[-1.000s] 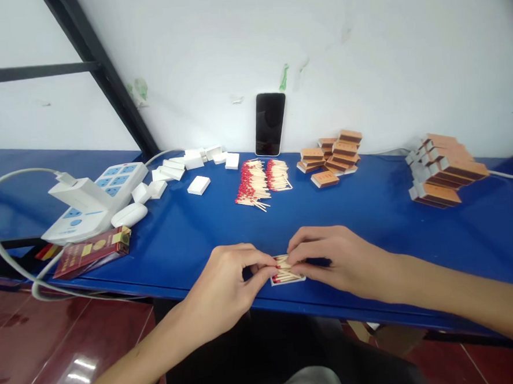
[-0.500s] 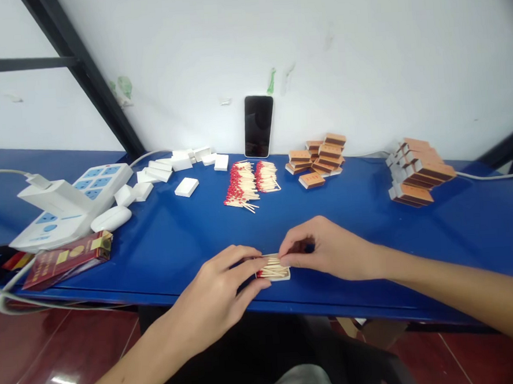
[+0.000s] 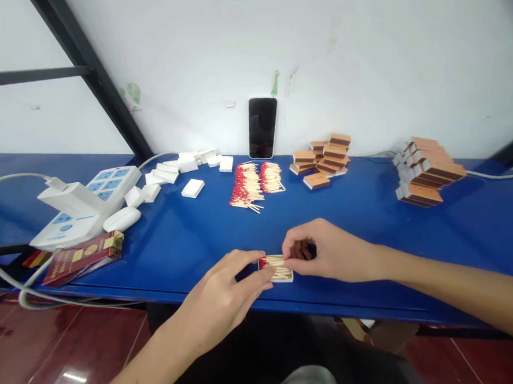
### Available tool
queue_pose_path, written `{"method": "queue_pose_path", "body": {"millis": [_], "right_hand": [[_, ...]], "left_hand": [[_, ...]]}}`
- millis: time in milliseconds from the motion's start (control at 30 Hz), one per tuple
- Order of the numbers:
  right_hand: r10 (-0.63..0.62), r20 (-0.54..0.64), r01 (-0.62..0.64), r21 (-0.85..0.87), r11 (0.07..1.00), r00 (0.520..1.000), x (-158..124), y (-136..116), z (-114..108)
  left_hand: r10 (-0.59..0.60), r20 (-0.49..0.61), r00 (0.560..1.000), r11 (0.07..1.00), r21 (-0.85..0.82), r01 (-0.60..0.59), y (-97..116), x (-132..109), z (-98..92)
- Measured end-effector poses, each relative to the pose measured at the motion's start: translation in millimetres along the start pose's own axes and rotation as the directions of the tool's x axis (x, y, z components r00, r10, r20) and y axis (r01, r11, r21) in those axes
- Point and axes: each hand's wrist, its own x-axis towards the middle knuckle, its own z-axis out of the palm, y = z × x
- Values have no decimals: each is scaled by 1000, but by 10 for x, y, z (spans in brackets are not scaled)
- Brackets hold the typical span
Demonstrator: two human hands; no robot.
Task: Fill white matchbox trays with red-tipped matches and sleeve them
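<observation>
A small white matchbox tray (image 3: 283,279) filled with red-headed matches (image 3: 274,261) lies near the front edge of the blue table. My left hand (image 3: 227,286) holds its left end, the fingers at the back and front sides and one fingertip on the matches. At the right end, my right hand (image 3: 325,251) is closed, thumb and forefinger together at the bare ends of the sticks. Whether a match is pinched there is hidden. Farther back lie two piles of loose matches, a larger pile (image 3: 246,187) and a smaller pile (image 3: 272,177).
White trays (image 3: 193,188) are scattered at the back left, beside a power strip (image 3: 104,187) and a white mouse (image 3: 121,219). A phone (image 3: 263,128) leans on the wall. Orange matchboxes (image 3: 316,181) stand in a heap, with another stack (image 3: 429,167) farther right. A red packet (image 3: 84,257) lies left.
The whole view has shifted slightly. My left fingers have moved a little on the tray, showing more red match heads. My right hand stays at the right end.
</observation>
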Motion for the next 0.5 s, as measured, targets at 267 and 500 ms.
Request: {"method": "queue_pose_path", "body": {"millis": [267, 500], "right_hand": [[-101, -110, 79, -186, 979, 989, -62, -1, 21], [-300, -276, -11, -752, 659, 913, 159, 1007, -754]], "left_hand": [[163, -83, 983, 977, 150, -149, 33, 16, 19], [249, 11, 968, 923, 300, -241, 54, 64, -30]]}}
